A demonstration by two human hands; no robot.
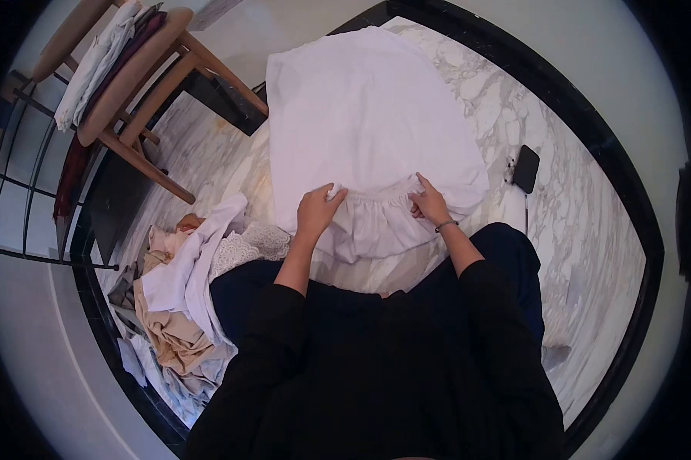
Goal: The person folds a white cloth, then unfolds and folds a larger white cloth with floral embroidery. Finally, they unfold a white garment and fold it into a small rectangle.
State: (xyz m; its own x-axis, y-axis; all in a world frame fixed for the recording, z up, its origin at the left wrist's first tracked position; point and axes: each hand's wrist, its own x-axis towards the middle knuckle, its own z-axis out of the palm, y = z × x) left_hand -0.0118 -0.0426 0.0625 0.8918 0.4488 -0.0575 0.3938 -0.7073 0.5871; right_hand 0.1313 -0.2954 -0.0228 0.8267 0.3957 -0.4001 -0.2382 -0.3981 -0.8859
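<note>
A large white cloth with a gathered, elastic-looking edge (pixel 376 115) is spread over the marble floor in front of me. My left hand (pixel 319 210) pinches that gathered edge at its left end, thumb and fingers closed together. At the other end of the gathers, my right hand (pixel 431 207) grips the same cloth, its index finger reaching up along the edge. Between my hands the gathers run roughly straight across, and ruffled fabric hangs toward my lap. A thin dark band circles my right wrist.
Beside my left knee lies a heap of loose clothes (pixel 180 337), with white lace (pixel 249 244) on its near side. A wooden chair (pixel 134 84) at the upper left carries folded clothes (pixel 100 65), next to a black wire rack (pixel 27 192). A black phone (pixel 525 169) rests on the floor at right.
</note>
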